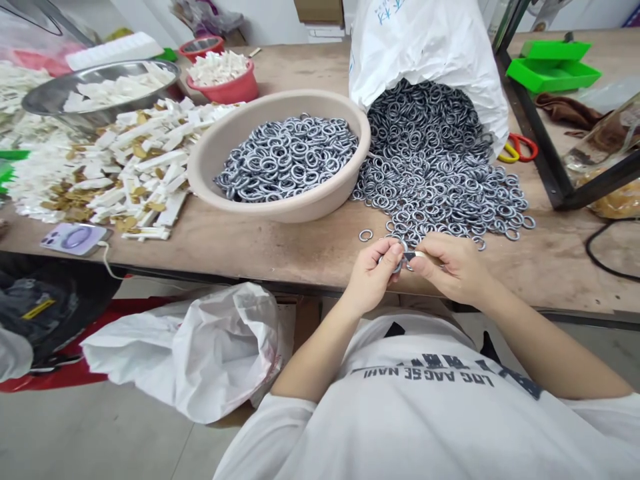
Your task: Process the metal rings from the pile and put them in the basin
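- Beige basin (277,212), on the wooden surface (280,250), is heaped with loose rings (293,157).
- Left hand (373,275), nearer the person and right of the basin: its grip pinches a grey ring (399,268).
- Right hand (453,268), farther right of the basin: its grip is closed on a small dark-tipped piece (409,256) at that ring.
- White sack (425,43), right of the basin, spills a ring heap (440,193).
- White parts (170,157) lie left of the basin.

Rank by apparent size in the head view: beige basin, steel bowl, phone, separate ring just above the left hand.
1. Beige basin
2. Steel bowl, farther off; true size unsure
3. Phone
4. Separate ring
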Motion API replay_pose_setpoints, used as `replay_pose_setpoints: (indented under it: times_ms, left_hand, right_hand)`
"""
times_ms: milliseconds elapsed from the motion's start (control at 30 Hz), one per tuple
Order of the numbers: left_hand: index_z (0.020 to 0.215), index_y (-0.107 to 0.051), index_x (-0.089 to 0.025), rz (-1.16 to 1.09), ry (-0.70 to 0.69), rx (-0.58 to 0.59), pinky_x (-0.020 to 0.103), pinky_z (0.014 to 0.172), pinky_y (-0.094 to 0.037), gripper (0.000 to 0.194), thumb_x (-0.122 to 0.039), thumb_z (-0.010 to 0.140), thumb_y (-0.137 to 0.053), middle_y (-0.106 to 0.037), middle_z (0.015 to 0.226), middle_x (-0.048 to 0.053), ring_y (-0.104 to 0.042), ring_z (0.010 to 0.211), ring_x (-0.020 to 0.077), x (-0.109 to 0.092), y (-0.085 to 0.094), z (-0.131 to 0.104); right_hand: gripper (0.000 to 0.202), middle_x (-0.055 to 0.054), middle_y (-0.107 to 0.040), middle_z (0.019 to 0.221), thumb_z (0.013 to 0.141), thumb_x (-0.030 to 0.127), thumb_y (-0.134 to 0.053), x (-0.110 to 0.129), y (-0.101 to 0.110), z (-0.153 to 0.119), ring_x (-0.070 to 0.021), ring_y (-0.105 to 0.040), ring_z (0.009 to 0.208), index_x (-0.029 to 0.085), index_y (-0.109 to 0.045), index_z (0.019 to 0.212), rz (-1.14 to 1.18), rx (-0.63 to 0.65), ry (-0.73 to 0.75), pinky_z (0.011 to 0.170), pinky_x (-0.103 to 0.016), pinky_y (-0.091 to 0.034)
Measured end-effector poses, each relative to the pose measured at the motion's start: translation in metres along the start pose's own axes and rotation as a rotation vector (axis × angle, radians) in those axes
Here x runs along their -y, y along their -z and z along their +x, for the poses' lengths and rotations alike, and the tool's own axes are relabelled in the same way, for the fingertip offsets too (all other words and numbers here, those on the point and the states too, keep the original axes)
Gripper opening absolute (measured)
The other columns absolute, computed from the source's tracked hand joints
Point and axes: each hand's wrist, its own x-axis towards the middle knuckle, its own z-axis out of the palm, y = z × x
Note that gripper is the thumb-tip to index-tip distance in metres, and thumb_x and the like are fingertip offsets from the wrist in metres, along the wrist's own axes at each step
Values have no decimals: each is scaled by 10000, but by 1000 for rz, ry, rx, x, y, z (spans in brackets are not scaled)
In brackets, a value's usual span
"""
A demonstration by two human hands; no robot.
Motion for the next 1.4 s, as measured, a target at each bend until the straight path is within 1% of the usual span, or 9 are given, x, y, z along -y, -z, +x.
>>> replay_pose_setpoints:
  times_ms: [467,633,700,767,900,1000,1133,1267,1400]
  left_hand:
    - [805,-594,-171,90,-34,134,195,494,-340,352,-510,901,-602,-473,646,-27,-416,522,63,-6,7,-5]
    - [789,-632,-156,146,37,332,214,546,-400,371,-505,908,-590,-556,700,13,-479,570,79,-7,3,-17]
    - [802,-623,-161,54,64,256,200,517,-393,341,-490,894,-617,-578,715,7,-476,543,64,-2,6,-18]
    - [796,-600,-169,-45,75,67,181,461,-361,318,-474,858,-666,-590,706,-9,-469,498,50,3,15,-16]
    - [888,-634,-173,-158,77,-229,166,397,-324,277,-412,786,-733,-613,695,-27,-469,443,43,4,43,-11]
    - [1092,-655,-197,-197,34,-352,158,383,-327,352,-327,770,-711,-621,707,-37,-501,455,51,-2,63,-12]
    - [999,-643,-181,-280,16,-443,173,368,-358,265,-293,759,-640,-653,777,-8,-593,535,90,-6,78,-14]
    - [933,-597,-183,-361,84,-409,166,364,-349,268,-393,781,-665,-652,826,-4,-616,570,89,-5,71,-8]
    - [897,-564,-179,-337,147,-249,155,359,-336,392,-487,750,-756,-641,825,-8,-601,552,72,-1,41,4]
  right_hand:
    - [390,15,-476,656,977,446,-510,4,3,-1,-113,-417,597,196,-497,678,-73,26,42,593,-282,-262]
    - [470,23,-466,601,991,500,-455,-15,-1,12,-122,-429,592,199,-465,631,-55,7,-146,593,-278,-263]
    - [501,32,-440,577,997,529,-425,-22,-3,21,-120,-419,576,199,-444,620,-24,15,-195,584,-274,-260]
    - [498,27,-481,599,995,552,-413,-23,-7,33,-124,-439,587,199,-490,652,-35,37,-191,584,-274,-267]
    - [375,-32,-678,906,926,570,-548,-18,-29,68,-178,-593,791,217,-676,939,-264,91,-107,626,-287,-312]
    - [311,-60,-685,1074,889,495,-626,-17,-54,96,-220,-641,866,243,-702,1055,-435,226,-27,637,-306,-333]
    - [236,-104,-682,1072,933,380,-573,-19,-71,116,-228,-646,853,196,-718,958,-510,283,-3,658,-317,-362]
    - [225,-57,-681,876,938,369,-560,-15,-54,106,-181,-602,771,177,-660,880,-77,211,-125,677,-289,-400]
    - [289,-7,-638,792,938,474,-544,-6,-35,74,-144,-588,676,194,-575,876,606,236,-299,638,-271,-448]
